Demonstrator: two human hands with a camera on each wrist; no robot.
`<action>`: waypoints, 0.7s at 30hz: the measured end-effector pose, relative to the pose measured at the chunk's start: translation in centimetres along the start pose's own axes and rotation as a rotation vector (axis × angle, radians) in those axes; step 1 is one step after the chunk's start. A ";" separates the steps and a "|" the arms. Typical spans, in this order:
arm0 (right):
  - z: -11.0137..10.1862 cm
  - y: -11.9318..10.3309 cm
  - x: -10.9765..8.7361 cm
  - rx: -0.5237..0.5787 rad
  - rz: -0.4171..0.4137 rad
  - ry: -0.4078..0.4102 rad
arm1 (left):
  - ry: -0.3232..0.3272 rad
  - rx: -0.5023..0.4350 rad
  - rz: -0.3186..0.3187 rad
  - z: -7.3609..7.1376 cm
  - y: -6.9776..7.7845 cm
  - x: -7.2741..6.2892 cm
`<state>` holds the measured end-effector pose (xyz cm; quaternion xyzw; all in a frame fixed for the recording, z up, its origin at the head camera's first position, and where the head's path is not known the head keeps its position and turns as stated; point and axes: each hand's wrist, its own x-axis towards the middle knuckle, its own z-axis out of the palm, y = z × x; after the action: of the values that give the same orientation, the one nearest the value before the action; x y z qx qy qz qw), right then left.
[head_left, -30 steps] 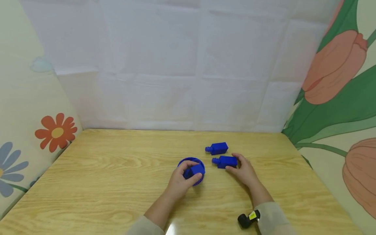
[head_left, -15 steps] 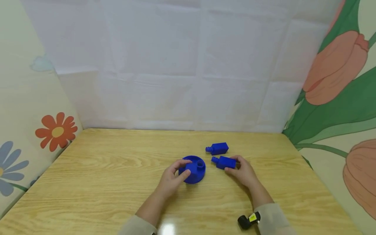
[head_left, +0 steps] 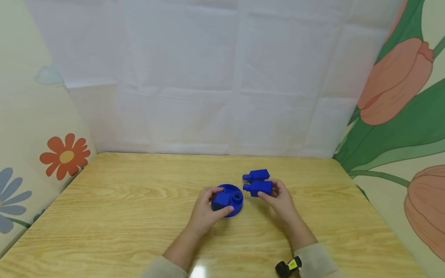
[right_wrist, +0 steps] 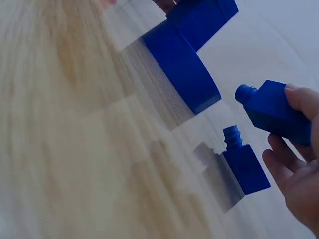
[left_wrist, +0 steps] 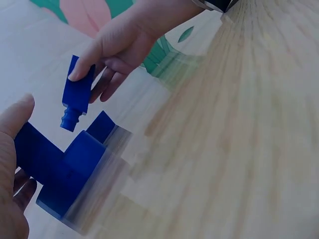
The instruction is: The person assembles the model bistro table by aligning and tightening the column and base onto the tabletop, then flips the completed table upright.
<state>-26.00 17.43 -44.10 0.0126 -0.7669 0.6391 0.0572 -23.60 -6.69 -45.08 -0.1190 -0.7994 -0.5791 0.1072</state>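
A round blue dish [head_left: 239, 208] with a raised ring socket [head_left: 237, 196] sits on the table. A rectangular blue block [head_left: 221, 200] rises from its left part. My left hand [head_left: 203, 210] spans dish and block from the left, thumb along the front and fingertips at the back rim; in the left wrist view its fingers pass partly behind the block. My right hand [head_left: 283, 200] pinches a small square-bodied blue bottle [head_left: 261, 188] by its base end, lifted, threaded neck pointing left. A matching bottle [right_wrist: 246, 169] lies on the table just behind it.
The wooden table [head_left: 139, 200] ends at a white cloth backdrop [head_left: 194, 96], with flower-patterned panels at both sides. A small black camera with a yellow label [head_left: 288, 266] is at the right wrist.
My right hand has lifted its bottle off the table and shifted it left. The block has gone from tilted in my left hand to seated in the dish, and the left fingers have spread.
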 end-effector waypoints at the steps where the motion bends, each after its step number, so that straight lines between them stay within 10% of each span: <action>1: 0.2 -0.1 0.0 -0.002 -0.014 0.012 | 0.005 0.000 0.004 0.0 0.0 0.0; 21: 2.9 -2.2 -0.2 -0.096 -0.138 -0.005 | -0.021 -0.286 0.028 -1.0 -1.1 -0.1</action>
<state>-25.78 14.16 -42.53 0.0641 -0.7940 0.5963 0.0995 -23.85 -8.01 -45.82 -0.1503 -0.7079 -0.6844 0.0890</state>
